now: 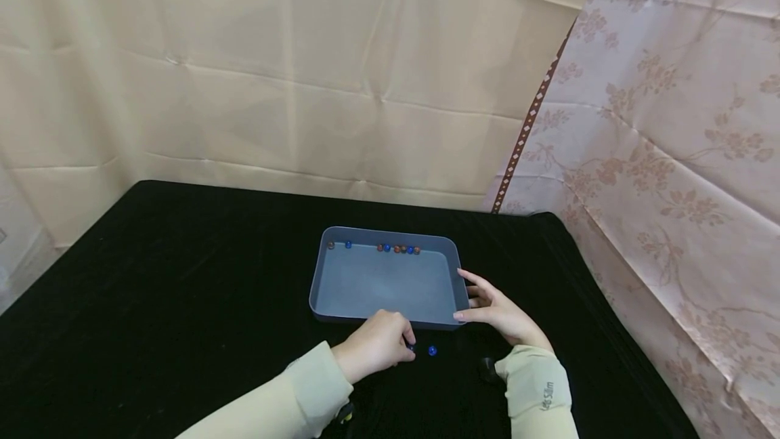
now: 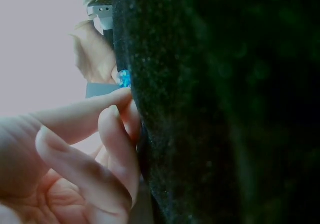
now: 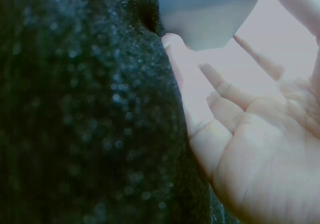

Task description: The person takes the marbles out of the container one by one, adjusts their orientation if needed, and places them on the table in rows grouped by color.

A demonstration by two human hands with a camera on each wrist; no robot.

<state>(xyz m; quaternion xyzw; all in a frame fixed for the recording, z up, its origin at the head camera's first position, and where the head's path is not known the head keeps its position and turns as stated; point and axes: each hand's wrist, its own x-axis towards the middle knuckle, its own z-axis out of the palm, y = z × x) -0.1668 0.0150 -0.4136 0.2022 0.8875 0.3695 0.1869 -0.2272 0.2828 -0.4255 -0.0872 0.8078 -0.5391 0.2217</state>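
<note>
A shallow grey-blue tray (image 1: 384, 283) lies on the black cloth, with several blue and brownish marbles (image 1: 397, 249) along its far wall. In front of its near edge, my left hand (image 1: 379, 344) pinches a dark blue marble (image 1: 411, 347) between thumb and forefinger, low over the cloth. Another blue marble (image 1: 432, 351) rests just right of those fingertips. My right hand (image 1: 496, 307) touches the tray's right side with fingers spread, its thumb near the front corner. The right wrist view shows the fingers (image 3: 216, 79) beside the tray's corner (image 3: 210, 19).
The black-covered table (image 1: 183, 290) spreads around the tray. Behind it hangs a cream curtain (image 1: 274, 87), and a pink floral cloth (image 1: 670, 154) hangs on the right. A small dark object (image 1: 487, 369) shows by the right sleeve.
</note>
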